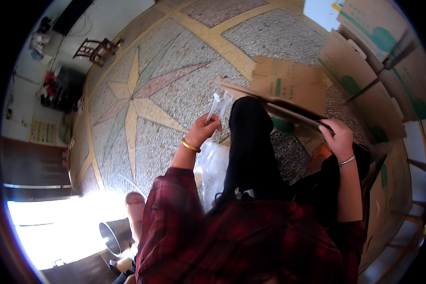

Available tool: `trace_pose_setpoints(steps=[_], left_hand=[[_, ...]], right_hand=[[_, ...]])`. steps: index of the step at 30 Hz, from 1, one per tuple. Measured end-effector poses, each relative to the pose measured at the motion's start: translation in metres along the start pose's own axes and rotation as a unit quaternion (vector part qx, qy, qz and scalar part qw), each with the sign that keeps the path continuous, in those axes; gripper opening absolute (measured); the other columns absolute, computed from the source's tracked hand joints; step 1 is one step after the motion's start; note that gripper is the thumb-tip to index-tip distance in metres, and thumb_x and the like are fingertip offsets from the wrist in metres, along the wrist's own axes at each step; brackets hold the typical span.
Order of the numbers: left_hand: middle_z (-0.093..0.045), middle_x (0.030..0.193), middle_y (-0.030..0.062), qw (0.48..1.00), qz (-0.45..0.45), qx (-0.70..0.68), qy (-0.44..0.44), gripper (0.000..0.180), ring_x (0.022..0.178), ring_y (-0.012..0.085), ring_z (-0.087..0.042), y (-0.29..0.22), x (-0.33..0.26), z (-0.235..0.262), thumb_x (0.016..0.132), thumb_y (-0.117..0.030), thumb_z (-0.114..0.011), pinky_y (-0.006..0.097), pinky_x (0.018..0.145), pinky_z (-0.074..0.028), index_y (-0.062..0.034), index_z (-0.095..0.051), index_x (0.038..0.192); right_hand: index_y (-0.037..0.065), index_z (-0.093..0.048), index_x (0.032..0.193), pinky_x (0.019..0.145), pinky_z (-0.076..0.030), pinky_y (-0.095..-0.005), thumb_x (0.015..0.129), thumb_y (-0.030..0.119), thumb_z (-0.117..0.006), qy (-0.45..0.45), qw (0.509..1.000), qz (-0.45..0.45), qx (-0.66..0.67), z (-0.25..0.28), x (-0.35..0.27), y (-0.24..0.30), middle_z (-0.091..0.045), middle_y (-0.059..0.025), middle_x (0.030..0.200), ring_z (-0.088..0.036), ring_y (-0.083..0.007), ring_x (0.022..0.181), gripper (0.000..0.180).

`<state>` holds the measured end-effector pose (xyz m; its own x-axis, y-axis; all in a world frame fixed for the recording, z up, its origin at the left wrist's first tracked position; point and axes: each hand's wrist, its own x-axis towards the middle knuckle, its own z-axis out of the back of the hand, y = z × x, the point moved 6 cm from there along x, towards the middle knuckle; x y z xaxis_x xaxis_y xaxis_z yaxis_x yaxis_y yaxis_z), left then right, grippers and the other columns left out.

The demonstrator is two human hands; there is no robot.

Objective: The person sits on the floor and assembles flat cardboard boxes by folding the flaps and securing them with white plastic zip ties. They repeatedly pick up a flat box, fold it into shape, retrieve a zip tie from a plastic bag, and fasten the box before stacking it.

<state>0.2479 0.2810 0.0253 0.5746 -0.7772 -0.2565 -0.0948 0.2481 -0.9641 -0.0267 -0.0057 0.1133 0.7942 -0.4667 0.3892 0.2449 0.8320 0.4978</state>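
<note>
My left hand (205, 131), with a gold bangle at its wrist, is closed in a pinch. From its fingertips stick up a slim white stick with a flared end (216, 101) and a narrow translucent packet (226, 100); their exact kind is too small to make out. Beyond my raised knee, my right hand (338, 138), with a silver bangle, grips the right edge of a brown cardboard piece (288, 112). That piece slants across to the left, past my knee. Below my left hand, beside my thigh, lies a clear plastic bag (213, 163).
A flattened carton (288, 78) lies beyond my knee. Cartons with green print (348, 61) stack at the right. A wooden chair (97, 51) stands far left. At lower left are a metal bucket (116, 237) and another person's foot (135, 199). The speckled floor (175, 61) bears a star inlay.
</note>
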Motion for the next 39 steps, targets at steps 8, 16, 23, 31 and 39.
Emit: trace_pose_setpoints(steps=[8, 16, 23, 31, 39], left_hand=[[-0.055, 0.078, 0.0006, 0.979, -0.105, 0.008, 0.176, 0.009, 0.072, 0.0088, -0.054, -0.106, 0.03, -0.149, 0.086, -0.009, -0.058, 0.022, 0.067, -0.044, -0.003, -0.053, 0.091], [-0.061, 0.073, 0.0088, 0.923, -0.244, 0.289, 0.074, 0.018, 0.063, 0.0206, -0.061, -0.139, 0.043, -0.212, 0.082, -0.018, -0.062, 0.032, 0.058, -0.048, -0.0037, -0.055, 0.091], [-0.06, 0.072, 0.0134, 0.815, -0.348, 0.464, 0.007, 0.017, 0.061, 0.0323, -0.06, -0.149, 0.033, -0.246, 0.079, -0.02, -0.062, 0.042, 0.053, -0.048, -0.0074, -0.053, 0.086], [-0.058, 0.064, 0.0116, 0.748, -0.408, 0.523, 0.028, 0.016, 0.059, 0.0308, -0.059, -0.153, 0.029, -0.253, 0.075, -0.02, -0.063, 0.041, 0.052, -0.047, -0.0086, -0.054, 0.082], [-0.055, 0.065, 0.0099, 0.699, -0.515, 0.485, 0.107, 0.013, 0.066, 0.0292, -0.056, -0.167, 0.029, -0.265, 0.069, -0.013, -0.064, 0.039, 0.059, -0.046, -0.0077, -0.053, 0.07]], right_hand=[[0.001, -0.065, 0.087, 0.071, -0.049, -0.0312, 0.076, 0.005, -0.064, -0.1, 0.984, 0.028, 0.145, 0.022, -0.007, 0.001, -0.064, -0.013, 0.087, -0.062, -0.0253, 0.08, 0.012], [0.0, -0.063, 0.087, 0.072, -0.047, -0.0302, 0.075, 0.004, -0.065, -0.142, 0.959, 0.035, 0.241, 0.035, -0.012, 0.012, -0.063, -0.0114, 0.089, -0.06, -0.0246, 0.08, 0.013], [-0.001, -0.06, 0.102, 0.065, -0.044, -0.0217, 0.084, 0.01, -0.06, -0.149, 0.847, -0.138, 0.492, 0.005, -0.017, 0.008, -0.059, -0.0017, 0.083, -0.054, -0.0085, 0.073, 0.021], [0.0, -0.058, 0.105, 0.078, -0.047, -0.03, 0.094, 0.02, -0.046, -0.182, 0.68, -0.199, 0.682, -0.01, -0.031, 0.0, -0.06, -0.0095, 0.098, -0.057, -0.0155, 0.089, 0.026], [0.007, -0.052, 0.097, 0.091, -0.042, -0.0426, 0.095, 0.023, -0.041, -0.196, 0.537, -0.145, 0.808, 0.004, -0.038, 0.008, -0.056, -0.0075, 0.086, -0.056, -0.0222, 0.088, 0.02]])
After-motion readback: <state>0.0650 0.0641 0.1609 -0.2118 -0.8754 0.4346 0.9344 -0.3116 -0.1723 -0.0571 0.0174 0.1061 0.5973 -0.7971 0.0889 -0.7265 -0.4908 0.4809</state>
